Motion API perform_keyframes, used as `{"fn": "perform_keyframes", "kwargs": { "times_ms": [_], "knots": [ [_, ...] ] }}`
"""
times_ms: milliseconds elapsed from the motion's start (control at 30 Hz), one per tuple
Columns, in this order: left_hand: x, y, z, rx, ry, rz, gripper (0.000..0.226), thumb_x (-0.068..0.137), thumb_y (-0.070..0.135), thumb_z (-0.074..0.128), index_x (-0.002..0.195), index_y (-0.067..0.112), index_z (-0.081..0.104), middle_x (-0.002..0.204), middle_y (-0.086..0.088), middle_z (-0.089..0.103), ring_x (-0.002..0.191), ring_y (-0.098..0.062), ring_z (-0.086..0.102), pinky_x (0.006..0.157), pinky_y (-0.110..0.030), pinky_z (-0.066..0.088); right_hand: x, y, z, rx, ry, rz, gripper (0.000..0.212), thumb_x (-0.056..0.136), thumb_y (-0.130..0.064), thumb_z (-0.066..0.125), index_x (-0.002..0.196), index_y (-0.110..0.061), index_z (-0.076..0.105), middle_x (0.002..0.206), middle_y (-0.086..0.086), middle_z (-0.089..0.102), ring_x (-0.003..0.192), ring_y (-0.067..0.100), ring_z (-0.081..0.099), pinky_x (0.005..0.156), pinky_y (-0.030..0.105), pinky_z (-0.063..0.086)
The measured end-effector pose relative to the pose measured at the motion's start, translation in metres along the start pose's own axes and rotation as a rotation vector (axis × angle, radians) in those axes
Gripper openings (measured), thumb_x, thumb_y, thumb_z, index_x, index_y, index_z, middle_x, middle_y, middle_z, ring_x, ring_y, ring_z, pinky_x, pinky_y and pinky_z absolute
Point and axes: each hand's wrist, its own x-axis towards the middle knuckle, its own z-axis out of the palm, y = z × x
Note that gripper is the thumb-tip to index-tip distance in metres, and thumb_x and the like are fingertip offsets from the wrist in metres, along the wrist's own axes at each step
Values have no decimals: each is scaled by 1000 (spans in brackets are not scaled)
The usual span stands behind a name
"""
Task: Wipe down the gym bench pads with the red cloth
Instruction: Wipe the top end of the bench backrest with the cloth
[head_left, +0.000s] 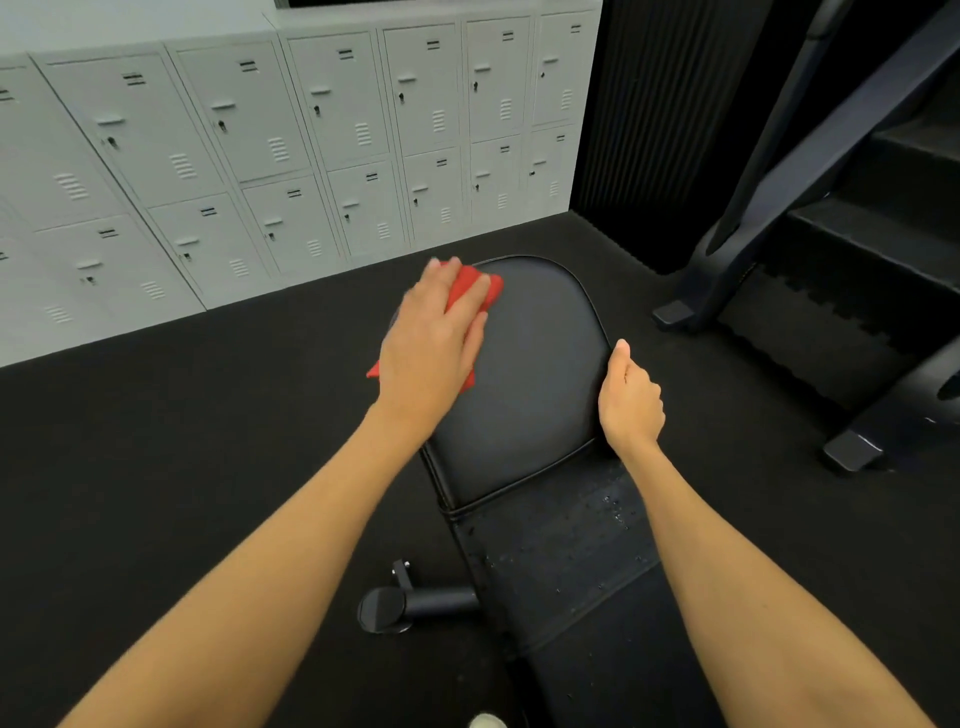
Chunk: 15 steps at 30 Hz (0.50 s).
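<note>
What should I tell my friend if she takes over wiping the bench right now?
Left hand: pressed flat on the red cloth, at the far pad's left edge.
Right hand: grips that pad's right edge.
Done: the far pad shows no droplets, so it is probably mostly wiped.
Left: the near pad has droplets on it and looks unwiped; do it next.

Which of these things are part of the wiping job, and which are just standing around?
In the job: red cloth under the left hand; far pad, its edge gripped by the right hand; near pad, with droplets.
Just around: grey lockers; dark stepped machine; bench foot bar.
</note>
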Motion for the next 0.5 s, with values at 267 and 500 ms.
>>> {"fn": "perform_keyframes", "kwargs": {
  "times_ms": [267, 500],
  "knots": [
    [-87, 28, 18, -108, -56, 87, 38, 87, -1, 74, 125, 3, 69, 137, -25, 58, 129, -47, 52, 109, -57, 39, 2, -4, -9, 65, -139, 36, 67, 102, -51, 14, 127, -7, 57, 121, 14, 62, 120, 35, 50, 100, 45, 34],
    [-82, 50, 8, -658, -160, -238, 32, 104, 12, 51, 133, 16, 64, 150, -1, 49, 149, -12, 26, 124, -25, 10, -58, -32, -31, 464, 6, -262, 19, 95, -31, 50, 110, -33, 62, 101, -19, 64, 99, -3, 59, 80, 17, 45]
  ]
}}
